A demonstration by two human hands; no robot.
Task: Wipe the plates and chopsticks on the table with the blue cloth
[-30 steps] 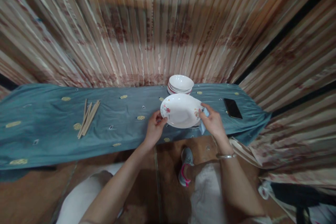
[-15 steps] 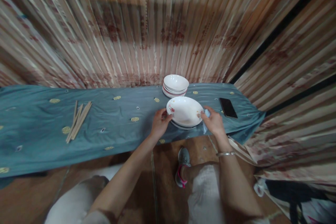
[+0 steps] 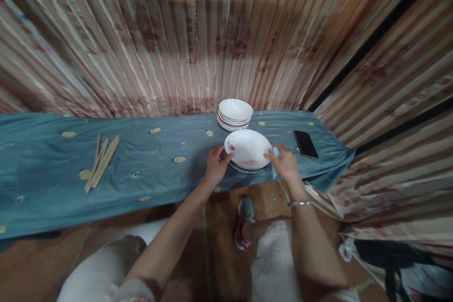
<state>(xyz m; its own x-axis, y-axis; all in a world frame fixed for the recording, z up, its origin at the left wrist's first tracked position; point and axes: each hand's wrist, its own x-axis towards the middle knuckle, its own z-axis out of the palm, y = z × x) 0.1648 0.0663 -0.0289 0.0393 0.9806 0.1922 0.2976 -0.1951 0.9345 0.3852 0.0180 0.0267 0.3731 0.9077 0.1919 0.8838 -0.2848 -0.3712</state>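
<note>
Left hand (image 3: 216, 167): fingers clamped on the left rim of the white dish (image 3: 248, 150), thumb over the top of the rim, other fingers curled at its outer side. Right hand (image 3: 286, 164): fingers clamped on the right rim, thumb on the inner face, pale blue cloth (image 3: 275, 151) caught in the same hand, part of it hanging below the fingers. Dish is between both sets of fingers, open side up, close to level, small flower prints by each thumb. Just under it, between the fingers: rim of another plate (image 3: 244, 170); can't tell if the two touch. Silver bracelet (image 3: 300, 203) on the wrist behind the right fingers

Next out: stack of white bowls (image 3: 235, 115), red band on the side, just beyond the fingers and the dish's far edge. Black phone (image 3: 306, 144) flat, near, right of the right fingers. Table (image 3: 152, 170) below the fingers, blue-green cover with yellow pineapple prints. Lower, on the brown floor (image 3: 226, 245): grey shoe (image 3: 247, 210) with pink trim. Well left of the left fingers: loose bunch of wooden sticks (image 3: 106, 161), lying slanted on the table. Farthest from the fingers, past the table: pleated curtain (image 3: 177, 56) with reddish prints
</note>
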